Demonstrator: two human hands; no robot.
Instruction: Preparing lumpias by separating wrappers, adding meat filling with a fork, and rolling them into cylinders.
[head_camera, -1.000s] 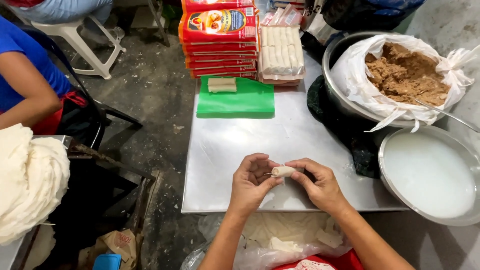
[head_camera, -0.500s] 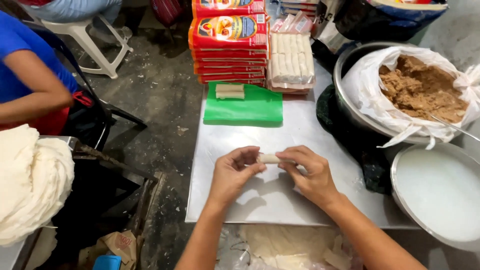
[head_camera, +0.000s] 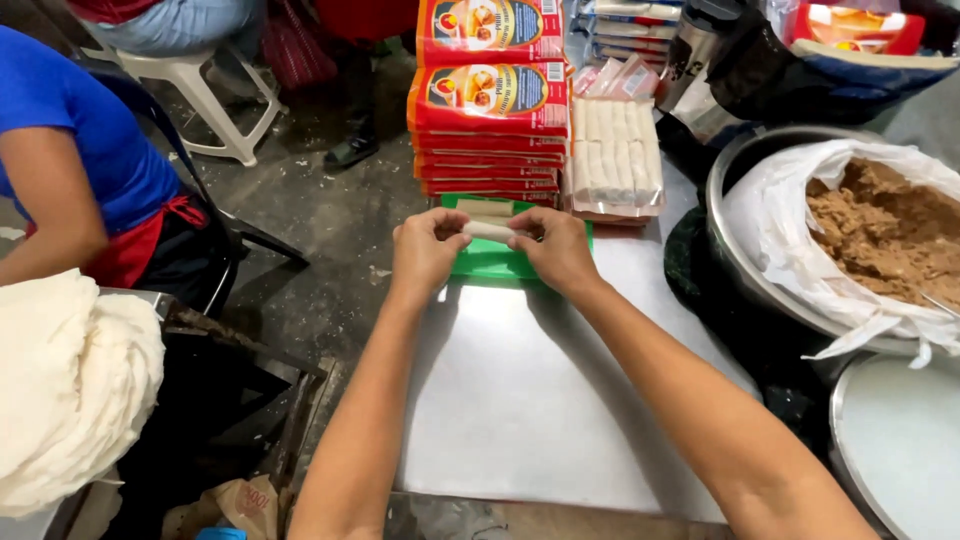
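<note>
My left hand (head_camera: 425, 250) and my right hand (head_camera: 558, 247) hold a thin pale rolled wrapper (head_camera: 490, 230) by its two ends, stretched out over a green tray (head_camera: 490, 262) at the far side of the steel worktop (head_camera: 530, 390). One more pale roll (head_camera: 483, 208) lies on the green tray just beyond my fingers. Both arms reach forward across the worktop.
A stack of red printed boxes (head_camera: 488, 120) and a clear tray of finished rolls (head_camera: 615, 150) stand behind the green tray. A lined metal bowl of brown filling (head_camera: 880, 230) is at right, a pan of white liquid (head_camera: 900, 440) below it. A person in blue (head_camera: 80, 170) sits left, by a pile of white wrappers (head_camera: 70, 390).
Both hands have carried the roll from the near middle of the worktop forward to the green tray. The camera has tilted up with them.
</note>
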